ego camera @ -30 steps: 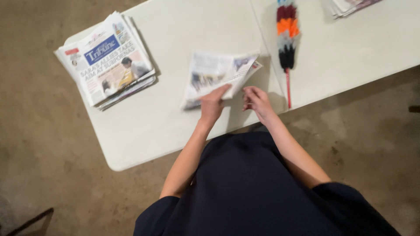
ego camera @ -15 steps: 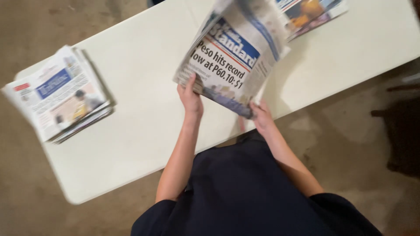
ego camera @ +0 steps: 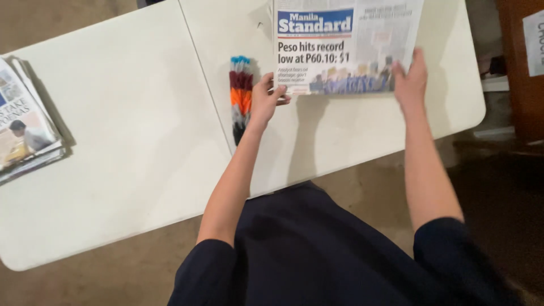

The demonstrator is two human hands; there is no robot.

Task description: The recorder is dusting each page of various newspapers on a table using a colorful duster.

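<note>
both hands grip the newspaper (ego camera: pixel 345 48) by its lower corners, left hand (ego camera: pixel 265 102) beside the striped duster (ego camera: pixel 241 96), right hand (ego camera: pixel 411 82) opposite. it hangs just above the white worktop (ego camera: pixel 141 130); even tension on both corners should keep the sheets square.

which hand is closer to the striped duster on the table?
Left. The left hand grips the newspaper at its lower left corner, right beside the duster. The right hand holds the paper's far right edge, well away.

Both hands (ego camera: pixel 340 88) grip newspaper (ego camera: pixel 345 45).
</note>
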